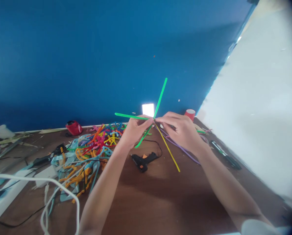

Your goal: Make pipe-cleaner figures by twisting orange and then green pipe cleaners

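Observation:
Green pipe cleaners (160, 98) radiate from one joint held up over the table, one arm pointing up, one left and one down. A yellow pipe cleaner (169, 150) slants down to the right from the same joint. My left hand (137, 129) is closed, pinching the green pieces at the joint between thumb and finger. My right hand (182, 129) is closed too, its fingertips meeting at the joint by the yellow piece's upper end. The fingertips partly hide how the pieces are joined there.
Below my hands a black glue gun (144, 160) lies on the brown table (146, 199). A heap of coloured pipe cleaners (87, 160) and a white cable (60, 184) are on the left. Markers (225, 155) and a red cup (190, 114) stand or lie right.

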A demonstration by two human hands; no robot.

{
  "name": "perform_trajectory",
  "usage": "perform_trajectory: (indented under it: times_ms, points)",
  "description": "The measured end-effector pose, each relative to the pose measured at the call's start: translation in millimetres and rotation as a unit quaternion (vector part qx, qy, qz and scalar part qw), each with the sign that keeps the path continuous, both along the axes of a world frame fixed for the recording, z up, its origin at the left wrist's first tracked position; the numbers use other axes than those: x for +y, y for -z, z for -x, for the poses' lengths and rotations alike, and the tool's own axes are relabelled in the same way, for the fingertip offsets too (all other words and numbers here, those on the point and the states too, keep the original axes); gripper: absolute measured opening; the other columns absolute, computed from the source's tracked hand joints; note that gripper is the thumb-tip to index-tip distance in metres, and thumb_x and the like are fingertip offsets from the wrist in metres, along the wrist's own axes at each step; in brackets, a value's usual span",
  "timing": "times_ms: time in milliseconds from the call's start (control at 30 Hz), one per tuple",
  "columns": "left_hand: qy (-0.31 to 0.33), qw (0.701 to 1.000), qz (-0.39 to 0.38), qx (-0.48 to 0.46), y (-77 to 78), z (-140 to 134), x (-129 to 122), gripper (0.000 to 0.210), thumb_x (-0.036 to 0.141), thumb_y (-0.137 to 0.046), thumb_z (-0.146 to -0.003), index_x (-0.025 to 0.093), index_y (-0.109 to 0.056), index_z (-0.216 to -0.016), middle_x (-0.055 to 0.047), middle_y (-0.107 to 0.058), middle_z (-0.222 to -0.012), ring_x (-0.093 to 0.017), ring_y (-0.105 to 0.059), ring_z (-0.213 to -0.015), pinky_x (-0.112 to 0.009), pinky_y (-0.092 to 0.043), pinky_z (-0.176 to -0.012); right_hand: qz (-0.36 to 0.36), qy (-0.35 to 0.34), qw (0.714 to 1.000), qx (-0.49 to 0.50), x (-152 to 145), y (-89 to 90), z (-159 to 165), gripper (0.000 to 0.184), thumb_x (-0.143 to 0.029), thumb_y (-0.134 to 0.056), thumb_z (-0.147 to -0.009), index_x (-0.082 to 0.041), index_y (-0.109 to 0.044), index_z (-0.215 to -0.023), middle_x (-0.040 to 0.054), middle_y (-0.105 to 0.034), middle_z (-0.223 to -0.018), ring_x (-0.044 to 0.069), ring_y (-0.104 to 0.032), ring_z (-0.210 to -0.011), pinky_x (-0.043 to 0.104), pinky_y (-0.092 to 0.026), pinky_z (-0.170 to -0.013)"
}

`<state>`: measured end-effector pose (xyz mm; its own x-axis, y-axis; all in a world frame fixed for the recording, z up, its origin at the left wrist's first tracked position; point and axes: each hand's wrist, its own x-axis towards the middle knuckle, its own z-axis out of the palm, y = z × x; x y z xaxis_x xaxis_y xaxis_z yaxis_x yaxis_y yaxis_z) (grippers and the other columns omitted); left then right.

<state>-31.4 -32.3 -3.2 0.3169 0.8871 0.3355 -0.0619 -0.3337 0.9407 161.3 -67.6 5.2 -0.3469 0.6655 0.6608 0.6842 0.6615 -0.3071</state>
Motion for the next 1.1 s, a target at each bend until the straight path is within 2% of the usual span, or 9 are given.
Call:
perform_trajectory:
  times_ms: [100,200,433,567,700,933,1100]
  points:
    - [-0.005,1.000,0.005,-0.003,1.0,0,0,0.019,0.038,-0.072,-0.083,0.019,-0.073,-0.082,-0.002,-0.069,-0.088,-0.014,-0.060,-0.084,-0.025,-0.047,-0.079,0.002,-0.002,1.000,0.005,1,0.5,0,0.032,-0.016,-0.046,-0.097,-0.027,-0.073,-0.111,0.0045,-0.072,-0.100,0.019,-0.067,-0.089,0.032,-0.048,-0.077]
    - [0.002,1.000,0.026,-0.017,2.6,-1,2,0.018,0.038,-0.073,-0.082,0.020,-0.074,-0.086,-0.002,-0.070,-0.090,-0.013,-0.060,-0.083,-0.024,-0.047,-0.076,0.003,0.005,1.000,0.016,1,0.0,0,0.027,-0.019,-0.047,-0.098,-0.026,-0.071,-0.109,0.0048,-0.072,-0.100,0.020,-0.067,-0.089,0.032,-0.048,-0.077]
    - [0.062,0.997,0.043,-0.033,4.5,-3,2,0.025,0.037,-0.079,-0.076,0.020,-0.076,-0.094,-0.003,-0.072,-0.090,-0.013,-0.062,-0.083,-0.024,-0.048,-0.075,0.009,0.014,1.000,0.026,-1,-3.0,4,0.019,-0.024,-0.049,-0.098,-0.026,-0.068,-0.102,0.0046,-0.074,-0.098,0.021,-0.069,-0.088,0.033,-0.049,-0.076]
    - [0.050,0.997,0.052,-0.014,7.6,-6,2,0.029,0.042,-0.077,-0.078,0.017,-0.077,-0.093,-0.003,-0.070,-0.080,-0.011,-0.058,-0.069,-0.023,-0.046,-0.064,0.012,0.030,0.999,0.034,-1,-3.6,5,0.020,-0.022,-0.054,-0.095,-0.027,-0.064,-0.112,0.0028,-0.076,-0.097,0.022,-0.072,-0.089,0.033,-0.050,-0.077]
    - [0.040,0.997,0.069,-0.004,11.1,-11,3,0.036,0.044,-0.077,-0.078,0.016,-0.076,-0.100,-0.003,-0.069,-0.077,-0.012,-0.061,-0.065,-0.024,-0.047,-0.059,0.015,0.046,0.997,0.053,-2,-4.9,6,0.024,-0.021,-0.058,-0.093,-0.027,-0.062,-0.116,0.0014,-0.078,-0.097,0.021,-0.074,-0.089,0.031,-0.051,-0.078]
    - [0.025,0.998,0.038,-0.042,15.4,-17,3,0.031,0.040,-0.078,-0.078,0.016,-0.078,-0.097,-0.001,-0.066,-0.071,-0.009,-0.052,-0.061,-0.022,-0.043,-0.056,0.008,0.068,0.997,0.047,-2,-5.4,4,0.017,-0.020,-0.061,-0.091,-0.026,-0.065,-0.107,0.0013,-0.079,-0.091,0.021,-0.075,-0.088,0.031,-0.051,-0.074]
    - [0.032,0.993,0.055,-0.096,15.9,-17,1,0.023,0.037,-0.081,-0.076,0.020,-0.079,-0.092,-0.002,-0.071,-0.078,-0.009,-0.058,-0.067,-0.020,-0.046,-0.061,-0.042,0.071,0.997,-0.007,3,-2.2,2,0.019,-0.020,-0.059,-0.094,-0.024,-0.063,-0.113,0.0016,-0.077,-0.091,0.021,-0.072,-0.090,0.033,-0.048,-0.076]
